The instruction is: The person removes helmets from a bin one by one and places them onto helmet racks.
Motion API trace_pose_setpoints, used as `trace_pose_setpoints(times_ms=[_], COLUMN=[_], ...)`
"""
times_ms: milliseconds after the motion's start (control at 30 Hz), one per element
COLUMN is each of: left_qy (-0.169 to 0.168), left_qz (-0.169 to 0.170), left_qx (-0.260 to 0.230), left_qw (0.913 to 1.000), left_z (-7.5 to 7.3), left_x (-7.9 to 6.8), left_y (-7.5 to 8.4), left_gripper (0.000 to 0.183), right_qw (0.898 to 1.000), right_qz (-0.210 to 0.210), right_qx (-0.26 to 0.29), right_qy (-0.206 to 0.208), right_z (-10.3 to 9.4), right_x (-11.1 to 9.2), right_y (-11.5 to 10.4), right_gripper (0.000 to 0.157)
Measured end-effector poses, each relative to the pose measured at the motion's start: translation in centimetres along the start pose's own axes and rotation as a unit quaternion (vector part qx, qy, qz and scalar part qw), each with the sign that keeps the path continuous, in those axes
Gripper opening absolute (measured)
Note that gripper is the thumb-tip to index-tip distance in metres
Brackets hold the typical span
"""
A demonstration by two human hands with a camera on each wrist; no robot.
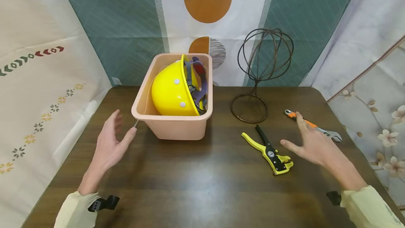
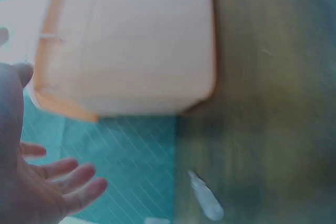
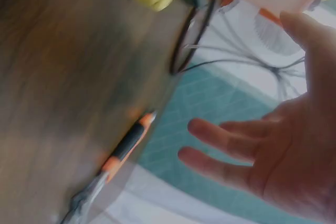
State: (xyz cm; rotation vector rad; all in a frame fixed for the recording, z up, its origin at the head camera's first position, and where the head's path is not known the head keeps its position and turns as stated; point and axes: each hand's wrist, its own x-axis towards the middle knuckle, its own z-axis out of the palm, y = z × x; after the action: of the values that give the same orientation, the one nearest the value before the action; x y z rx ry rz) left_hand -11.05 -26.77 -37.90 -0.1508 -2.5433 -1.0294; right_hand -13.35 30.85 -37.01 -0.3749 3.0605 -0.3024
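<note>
My left hand (image 1: pixel 109 141) hovers open at the near left corner of a pink plastic bin (image 1: pixel 172 126), fingers spread and holding nothing. Inside the bin a yellow hard hat (image 1: pixel 172 89) lies on its side, its purple and grey straps facing right. In the left wrist view a small pale-handled tool (image 2: pixel 207 200) rests on the table beyond the bin; in the head view it is mostly hidden. My right hand (image 1: pixel 316 145), also spread and holding nothing, is over the table between wire-stripping pliers (image 1: pixel 270 154) with yellow and black handles and an orange-and-black adjustable wrench (image 1: pixel 316 127).
Toward the back of the brown table (image 1: pixel 196 189) stands a dark wire globe-shaped stand (image 1: pixel 256 80) on a ring base. Patterned cloths hang behind and along both sides. A dark strap (image 1: pixel 102 203) is round the left wrist.
</note>
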Motion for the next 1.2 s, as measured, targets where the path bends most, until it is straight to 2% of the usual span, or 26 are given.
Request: trace_pose_setpoints(times_ms=[100, 167, 267, 433, 567, 867, 1067, 1200], left_qy=[0.003, 0.016, 0.038, 0.053, 0.055, 0.057, 0.054, 0.056], left_qz=[0.047, 0.074, 0.091, 0.049, 0.022, 0.025, 0.029, 0.034], left_qx=[-0.004, 0.002, -0.005, -0.035, -0.030, -0.027, -0.028, -0.024], left_qw=[0.9989, 0.9971, 0.9951, 0.9968, 0.9978, 0.9977, 0.9977, 0.9976], left_z=[0.6, 1.1, 1.9, 2.5, 2.5, 2.6, 2.8, 2.8], left_x=[1.2, 1.7, 2.3, 2.5, 2.6, 3.1, 3.4, 3.4], left_y=[0.9, 1.3, 1.7, 2.2, 2.4, 2.5, 2.6, 2.5], left_gripper=[0.079, 0.079, 0.077, 0.077, 0.078, 0.073, 0.073, 0.071], right_qw=[1.000, 0.999, 0.998, 0.994, 0.991, 0.976, 0.955, 0.949], right_qz=[-0.016, -0.033, -0.056, -0.090, -0.113, -0.170, -0.214, -0.226], right_qx=[0.010, 0.019, 0.033, 0.044, 0.055, 0.124, 0.178, 0.194], right_qy=[0.006, 0.016, 0.026, 0.041, 0.041, 0.050, 0.099, 0.108], right_z=[-0.3, -0.5, -0.9, -1.4, -1.8, -3.0, -4.2, -5.0], right_x=[0.0, 0.2, 0.9, 2.0, 2.8, 5.0, 7.5, 9.3], right_y=[-1.2, -2.2, -3.6, -5.8, -7.4, -10.9, -14.4, -17.0], right_gripper=[0.110, 0.108, 0.107, 0.103, 0.100, 0.095, 0.075, 0.064])
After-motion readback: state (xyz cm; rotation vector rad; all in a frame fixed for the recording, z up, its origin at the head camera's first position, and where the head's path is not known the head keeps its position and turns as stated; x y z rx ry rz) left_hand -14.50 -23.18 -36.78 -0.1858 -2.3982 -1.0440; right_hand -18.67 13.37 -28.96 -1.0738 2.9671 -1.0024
